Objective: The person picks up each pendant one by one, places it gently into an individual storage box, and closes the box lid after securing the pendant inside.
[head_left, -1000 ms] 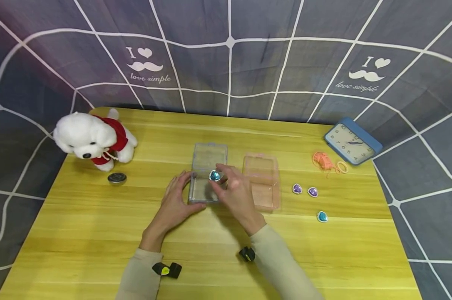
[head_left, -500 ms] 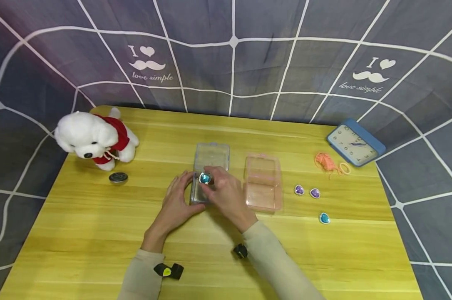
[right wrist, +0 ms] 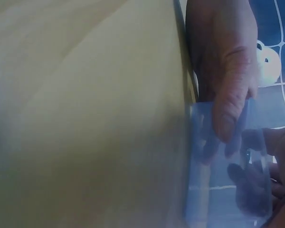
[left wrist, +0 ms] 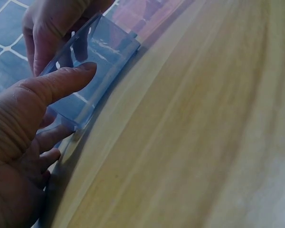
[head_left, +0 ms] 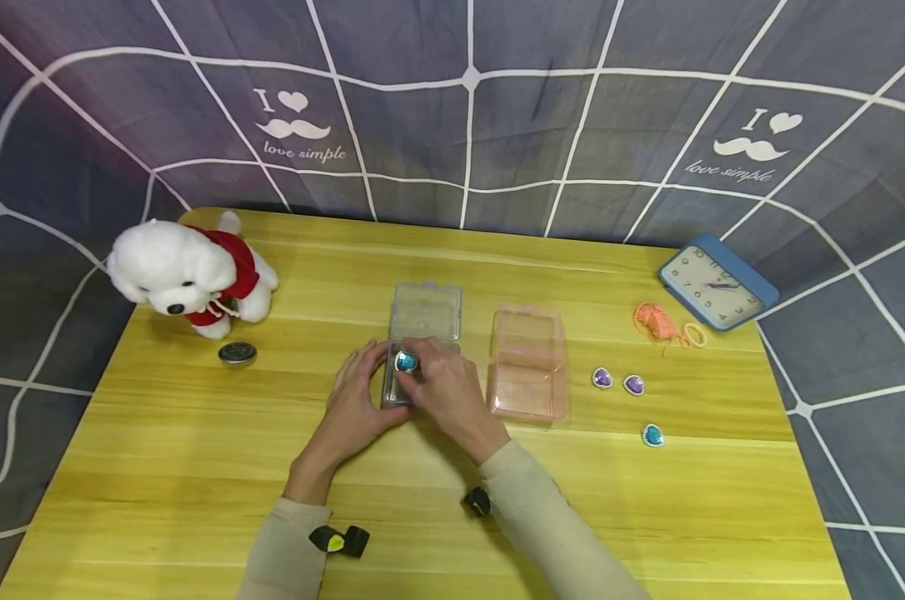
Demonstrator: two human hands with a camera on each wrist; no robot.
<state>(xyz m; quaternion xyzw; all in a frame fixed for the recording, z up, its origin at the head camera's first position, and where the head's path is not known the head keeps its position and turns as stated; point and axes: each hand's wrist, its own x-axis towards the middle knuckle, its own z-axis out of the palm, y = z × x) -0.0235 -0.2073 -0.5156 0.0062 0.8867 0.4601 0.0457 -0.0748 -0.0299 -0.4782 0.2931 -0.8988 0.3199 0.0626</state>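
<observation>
My right hand (head_left: 451, 390) pinches a blue gem with a silvery beaded edge (head_left: 405, 361) between thumb and fingers, over the tray of a clear bluish plastic box (head_left: 427, 312). The box lies with its lid folded back. At its left side my left hand (head_left: 355, 400) holds the box, thumb on the near wall and fingers along the left side. The left wrist view shows that thumb (left wrist: 76, 80) against the clear wall. Through the box wall (right wrist: 211, 190) in the right wrist view, my right fingers show dimly; they partly hide the tray.
An open pink clear box (head_left: 527, 392) stands just right. Farther right lie two purple gems (head_left: 602, 378) and another blue gem (head_left: 653, 435). Orange yarn (head_left: 653, 322) and a blue clock (head_left: 718, 282) are behind them. A white plush dog (head_left: 190, 271) and dark round tin (head_left: 237, 353) stand left.
My right hand has carried the blue gem left and slightly down, over the bluish box's tray. The left hand has stayed at the box's left side.
</observation>
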